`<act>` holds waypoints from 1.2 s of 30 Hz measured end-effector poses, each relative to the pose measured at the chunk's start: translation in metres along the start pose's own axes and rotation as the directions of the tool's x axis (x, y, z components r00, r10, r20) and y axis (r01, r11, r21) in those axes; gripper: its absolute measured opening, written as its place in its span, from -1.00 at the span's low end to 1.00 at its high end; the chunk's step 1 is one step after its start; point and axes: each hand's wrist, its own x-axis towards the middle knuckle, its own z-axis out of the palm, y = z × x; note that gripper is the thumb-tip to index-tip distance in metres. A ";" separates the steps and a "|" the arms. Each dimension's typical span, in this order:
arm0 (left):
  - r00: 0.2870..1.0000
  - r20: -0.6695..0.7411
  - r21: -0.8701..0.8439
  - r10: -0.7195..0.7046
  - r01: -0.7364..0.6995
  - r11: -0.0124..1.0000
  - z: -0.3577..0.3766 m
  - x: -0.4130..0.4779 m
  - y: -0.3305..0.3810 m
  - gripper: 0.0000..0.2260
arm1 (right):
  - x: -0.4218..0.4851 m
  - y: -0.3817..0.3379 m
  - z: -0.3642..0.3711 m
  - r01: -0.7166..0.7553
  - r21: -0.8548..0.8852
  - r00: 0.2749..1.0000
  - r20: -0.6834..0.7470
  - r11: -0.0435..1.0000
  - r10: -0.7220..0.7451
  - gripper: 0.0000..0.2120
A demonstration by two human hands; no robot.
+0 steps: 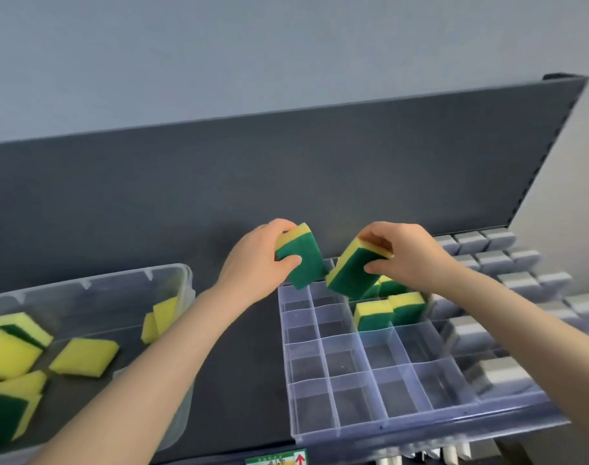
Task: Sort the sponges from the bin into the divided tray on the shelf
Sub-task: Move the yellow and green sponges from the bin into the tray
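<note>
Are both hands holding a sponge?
Yes, the left hand holds one green-and-yellow sponge and the right hand holds another sponge, both above the divided tray.

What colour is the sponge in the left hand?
Green scouring face over yellow foam on the sponge, seen from the head view.

Just one view here, a wide-angle cam on the person's head, looking forward and down over both bare forearms at a dark grey shelf (pixel 239 347) with its dark back panel (pixel 286 176) and pale wall above. It's close, arm's reach, and tilted, so the shelf slopes. The edges bend, and there's no second view to overlap with.
</note>
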 end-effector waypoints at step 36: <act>0.930 0.367 0.106 -0.031 -0.009 0.994 0.156 -0.054 0.069 -0.58 | -0.060 0.103 0.023 0.126 -0.308 0.956 0.293 0.943 -0.032 -0.57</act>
